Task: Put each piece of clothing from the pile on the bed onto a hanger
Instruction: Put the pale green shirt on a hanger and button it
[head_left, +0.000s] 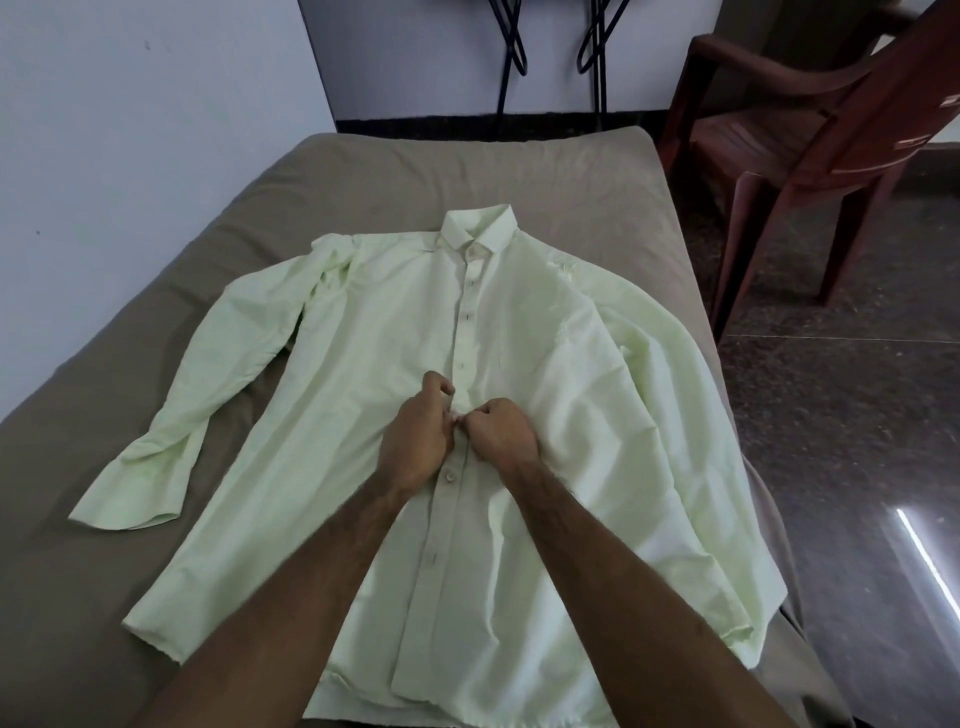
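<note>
Both hands are working the button placket at the middle of the pale green long-sleeved shirt (363, 364), which is lying face up and spread flat on the brown bed (156, 291). If the pinch is slipping, the placket is likely bunching and the button missing its hole. The shirt's collar is pointing away and one sleeve is trailing left. The left hand (418, 441) and right hand (501, 434) are pinching the placket, fingers curled, knuckles nearly touching.

Two bare forearms, lightly haired, reach in from the near edge; left hand (415, 441) and right hand (501, 431) wear no sleeves, rings or watch.
</note>
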